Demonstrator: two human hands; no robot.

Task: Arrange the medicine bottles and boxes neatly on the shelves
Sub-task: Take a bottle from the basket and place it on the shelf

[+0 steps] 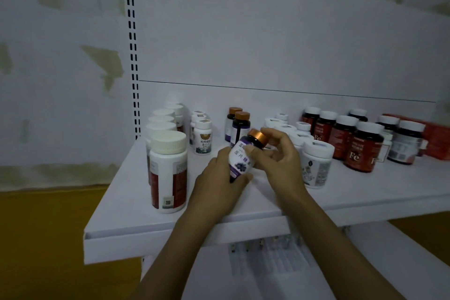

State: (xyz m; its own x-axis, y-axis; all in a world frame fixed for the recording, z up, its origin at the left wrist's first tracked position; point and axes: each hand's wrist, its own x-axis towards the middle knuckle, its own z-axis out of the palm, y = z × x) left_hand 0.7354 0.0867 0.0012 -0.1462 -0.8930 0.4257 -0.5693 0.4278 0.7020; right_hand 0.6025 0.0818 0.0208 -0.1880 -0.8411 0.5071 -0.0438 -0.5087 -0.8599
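Up close, both forearms reach over the front edge of the white shelf (136, 207), and one purple-label bottle (239, 162) is held just above it. The left grip (219, 178) is wrapped round the bottle's lower body, while the right grip (277, 153) pinches its shoulder just under the copper cap. The bottle's long axis is tilted, base toward the person and low left, cap up and away to the right. Directly beyond the cap, slightly left, stand its two copper-capped mates (239, 126), one behind the other. The open spot in front of them is probably the bottle's place, so it would need righting and a short push forward. The right grip, at the cap end, is the nearer to that file. To the left, the large white bottles (168, 170) run back in a line of about five, and three small white bottles (202, 139) follow beside them. To the right, a cluster of white jars (316, 165) numbers at least six, though the rear ones overlap. Farther right are the dark red bottles (362, 151), roughly seven, and the red boxes (438, 139) at the frame's edge are too cropped to count.
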